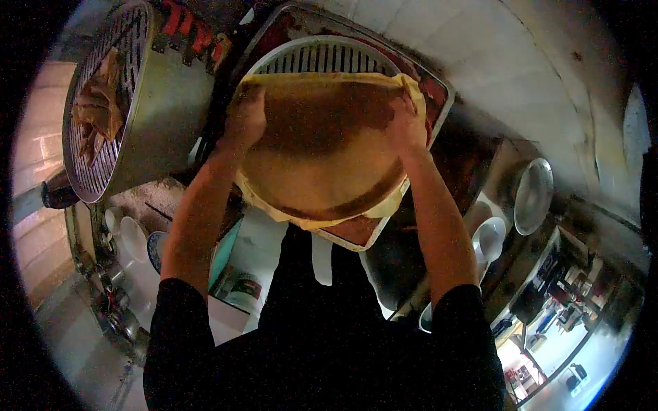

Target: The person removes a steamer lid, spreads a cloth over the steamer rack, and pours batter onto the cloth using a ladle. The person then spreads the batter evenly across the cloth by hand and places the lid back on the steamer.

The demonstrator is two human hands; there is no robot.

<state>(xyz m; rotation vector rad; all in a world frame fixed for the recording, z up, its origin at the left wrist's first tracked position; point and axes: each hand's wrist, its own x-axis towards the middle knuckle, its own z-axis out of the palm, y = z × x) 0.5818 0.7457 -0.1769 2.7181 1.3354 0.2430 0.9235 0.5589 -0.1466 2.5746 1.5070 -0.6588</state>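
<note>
A yellowish-brown cloth (pixel 322 175) is spread over a round slotted steamer tray (pixel 322 48), whose far slots show beyond the cloth's upper edge. The cloth's near edge hangs past the tray's rim in folds. My left hand (pixel 245 118) grips the cloth at its far left side, fingers partly blurred. On the far right, my right hand (pixel 407 123) is closed on a bunched part of the cloth. Beneath lies a rectangular reddish-brown tray (pixel 360 231) with a pale metal rim.
At left stands a large metal pot (pixel 171 96) with a slotted top bearing a crumpled brown cloth (pixel 101 109). Red clips (pixel 188 31) hang behind it. White bowls (pixel 133 240) sit lower left; a metal bowl (pixel 533 196) and a white bowl (pixel 489 240) stand at right. A tiled wall (pixel 534 75) rises behind.
</note>
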